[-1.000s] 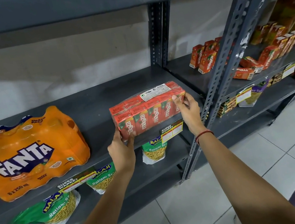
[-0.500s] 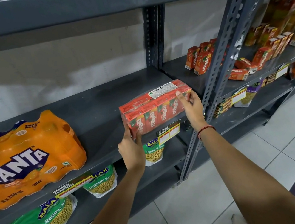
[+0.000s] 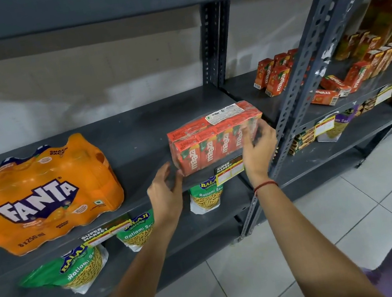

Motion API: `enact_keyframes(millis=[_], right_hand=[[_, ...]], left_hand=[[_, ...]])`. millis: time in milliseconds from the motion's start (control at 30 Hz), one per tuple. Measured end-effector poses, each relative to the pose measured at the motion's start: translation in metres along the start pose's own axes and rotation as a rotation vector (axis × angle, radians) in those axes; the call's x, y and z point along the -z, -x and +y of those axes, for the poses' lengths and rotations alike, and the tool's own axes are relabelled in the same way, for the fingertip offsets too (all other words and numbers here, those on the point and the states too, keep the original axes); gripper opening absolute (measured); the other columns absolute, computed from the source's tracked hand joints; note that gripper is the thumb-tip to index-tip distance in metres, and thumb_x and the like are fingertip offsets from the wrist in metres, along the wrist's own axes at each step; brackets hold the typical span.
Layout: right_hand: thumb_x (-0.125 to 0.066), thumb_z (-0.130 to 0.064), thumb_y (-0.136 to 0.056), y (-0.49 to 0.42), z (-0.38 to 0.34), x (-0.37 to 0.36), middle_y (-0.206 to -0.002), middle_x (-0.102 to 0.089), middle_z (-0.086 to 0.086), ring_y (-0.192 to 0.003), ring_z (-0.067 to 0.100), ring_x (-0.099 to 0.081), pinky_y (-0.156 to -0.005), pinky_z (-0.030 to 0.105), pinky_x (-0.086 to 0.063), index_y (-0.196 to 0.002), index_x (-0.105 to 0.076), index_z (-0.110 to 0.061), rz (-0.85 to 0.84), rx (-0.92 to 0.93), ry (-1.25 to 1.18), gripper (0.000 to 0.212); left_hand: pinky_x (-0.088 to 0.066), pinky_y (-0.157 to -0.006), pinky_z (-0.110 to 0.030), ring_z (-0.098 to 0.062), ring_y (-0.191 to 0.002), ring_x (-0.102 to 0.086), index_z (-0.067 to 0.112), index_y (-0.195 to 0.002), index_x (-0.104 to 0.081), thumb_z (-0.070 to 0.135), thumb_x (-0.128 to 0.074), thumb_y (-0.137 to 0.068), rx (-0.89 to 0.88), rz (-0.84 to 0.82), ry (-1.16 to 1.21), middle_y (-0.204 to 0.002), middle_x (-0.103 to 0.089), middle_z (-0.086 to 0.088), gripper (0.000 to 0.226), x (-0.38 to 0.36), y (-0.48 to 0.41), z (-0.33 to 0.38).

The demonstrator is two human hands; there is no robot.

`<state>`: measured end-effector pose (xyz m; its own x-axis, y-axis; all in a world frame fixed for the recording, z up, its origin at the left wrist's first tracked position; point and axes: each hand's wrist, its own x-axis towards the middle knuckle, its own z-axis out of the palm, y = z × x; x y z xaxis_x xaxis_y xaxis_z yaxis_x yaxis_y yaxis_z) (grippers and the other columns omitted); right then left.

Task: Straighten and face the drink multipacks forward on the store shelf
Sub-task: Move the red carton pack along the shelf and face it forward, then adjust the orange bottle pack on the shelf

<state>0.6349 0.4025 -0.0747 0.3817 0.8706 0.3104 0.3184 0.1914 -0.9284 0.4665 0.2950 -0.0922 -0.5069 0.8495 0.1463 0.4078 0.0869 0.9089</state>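
— Since half a second ago both hands have loosened: my left hand [image 3: 164, 193] has slid off the Maaza multipack [image 3: 216, 137] and sits just below its left corner, fingers released and spread, while my right hand [image 3: 259, 151] has moved across the pack's right front, its fingers [image 3: 262, 131] open and only brushing the wrap, as far as the blur lets me tell.

— Where's the pack now?

— Upright at the front edge of the shelf [image 3: 131, 144], toward its right end by the slotted upright [image 3: 295, 109], logos facing out. It looks a touch skewed to the edge.

— What could go wrong?

— It sits right at the lip, above the price tag [image 3: 229, 170]. If my right hand nudges its end while I square it, I think the front could slip over the edge and tip off, since nothing grips it now. The slick film may let it slide further than I mean. The Fanta multipack [image 3: 41, 196], well apart near the left end, bulges forward and leans slightly; a careless pull could roll it out too.

— Count?

— Two multipacks on this shelf: one Fanta, one Maaza. Four Maaza fronts show, the rest behind my hand. Three Balaji snack bags [image 3: 207, 194] below. The loose cartons next door are too jumbled to count.
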Motion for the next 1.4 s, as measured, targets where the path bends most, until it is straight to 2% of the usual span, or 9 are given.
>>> enact_keyframes(millis=[67, 133, 267, 400, 500, 567, 667, 933, 1400], right_hand=[[-0.057, -0.024, -0.092, 0.032, -0.018, -0.008, -0.126, -0.050, 0.018, -0.122, 0.006, -0.039, -0.098, 0.002, -0.027, -0.123, -0.054, 0.000, 0.008, 0.128, -0.007, 0.038], [-0.058, -0.019, -0.091, 0.064, -0.035, -0.022, -0.125, -0.051, 0.018, -0.121, 0.006, -0.039, -0.097, -0.002, -0.022, -0.116, -0.058, -0.001, -0.047, 0.251, -0.041, 0.031], [-0.061, -0.023, -0.089, 0.120, -0.058, -0.058, -0.113, -0.056, 0.014, -0.108, 0.016, -0.049, -0.096, 0.010, -0.037, -0.110, -0.061, -0.004, -0.287, 0.421, -0.098, 0.028], [-0.070, -0.040, -0.081, 0.152, -0.069, -0.093, -0.131, -0.050, 0.009, -0.122, 0.018, -0.047, -0.097, 0.034, -0.048, -0.131, -0.047, -0.012, -0.724, 0.246, -0.106, 0.062], [-0.073, -0.044, -0.076, 0.160, -0.072, -0.114, -0.147, -0.039, 0.012, -0.134, 0.024, -0.040, -0.108, 0.045, -0.041, -0.143, -0.031, -0.011, -0.970, 0.106, -0.025, 0.086], [-0.074, -0.041, -0.076, 0.166, -0.075, -0.124, -0.144, -0.044, 0.011, -0.131, 0.025, -0.045, -0.106, 0.045, -0.043, -0.142, -0.033, -0.013, -1.056, 0.099, -0.027, 0.082], [-0.075, -0.037, -0.077, 0.176, -0.075, -0.133, -0.129, -0.057, 0.012, -0.116, 0.026, -0.057, -0.095, 0.040, -0.050, -0.130, -0.046, -0.012, -1.033, 0.144, -0.025, 0.066], [-0.069, -0.037, -0.082, 0.175, -0.069, -0.133, -0.125, -0.061, 0.012, -0.111, 0.025, -0.060, -0.091, 0.035, -0.051, -0.126, -0.049, -0.009, -1.003, 0.172, 0.001, 0.056], [-0.069, -0.034, -0.083, 0.152, -0.063, -0.112, -0.129, -0.060, 0.013, -0.116, 0.028, -0.059, -0.098, 0.045, -0.050, -0.129, -0.046, -0.009, -0.994, 0.111, 0.051, 0.057]], left_hand=[[-0.050, -0.093, -0.030, -0.016, -0.111, -0.060, 0.009, -0.127, -0.055, 0.024, -0.058, -0.091, 0.015, 0.064, 0.026, -0.125, -0.062, -0.006, 0.039, 0.023, 0.013, -0.009], [-0.049, -0.084, -0.021, -0.013, -0.102, -0.062, 0.011, -0.122, -0.059, 0.023, -0.056, -0.091, 0.006, 0.147, 0.039, -0.117, -0.065, -0.003, 0.033, 0.049, 0.029, -0.020], [-0.046, -0.063, -0.006, 0.000, -0.081, -0.059, 0.014, -0.106, -0.061, 0.021, -0.058, -0.091, -0.046, 0.447, 0.028, -0.096, -0.065, 0.002, 0.017, 0.108, 0.055, -0.044], [-0.049, -0.080, -0.033, -0.017, -0.093, -0.056, 0.012, -0.113, -0.050, 0.033, -0.067, -0.083, -0.013, 0.733, -0.023, -0.102, -0.042, 0.014, 0.040, 0.172, 0.051, -0.078], [-0.041, -0.103, -0.047, -0.026, -0.128, -0.041, 0.014, -0.138, -0.032, 0.045, -0.072, -0.076, 0.095, 0.655, -0.027, -0.136, -0.034, -0.004, 0.080, 0.213, 0.038, -0.106], [-0.041, -0.104, -0.046, -0.026, -0.130, -0.043, 0.018, -0.142, -0.029, 0.047, -0.072, -0.075, 0.185, 0.489, -0.004, -0.145, -0.037, -0.010, 0.086, 0.229, 0.030, -0.111], [-0.047, -0.091, -0.037, -0.028, -0.115, -0.057, 0.015, -0.134, -0.041, 0.039, -0.071, -0.078, 0.223, 0.345, -0.013, -0.129, -0.058, -0.010, 0.067, 0.235, 0.023, -0.112], [-0.046, -0.082, -0.028, -0.021, -0.103, -0.059, 0.007, -0.130, -0.048, 0.030, -0.068, -0.082, 0.199, 0.356, -0.052, -0.124, -0.062, -0.011, 0.056, 0.233, 0.024, -0.104], [-0.047, -0.094, -0.040, -0.029, -0.116, -0.058, 0.008, -0.135, -0.044, 0.033, -0.069, -0.080, 0.198, 0.316, -0.037, -0.130, -0.059, -0.013, 0.066, 0.209, 0.022, -0.093]])
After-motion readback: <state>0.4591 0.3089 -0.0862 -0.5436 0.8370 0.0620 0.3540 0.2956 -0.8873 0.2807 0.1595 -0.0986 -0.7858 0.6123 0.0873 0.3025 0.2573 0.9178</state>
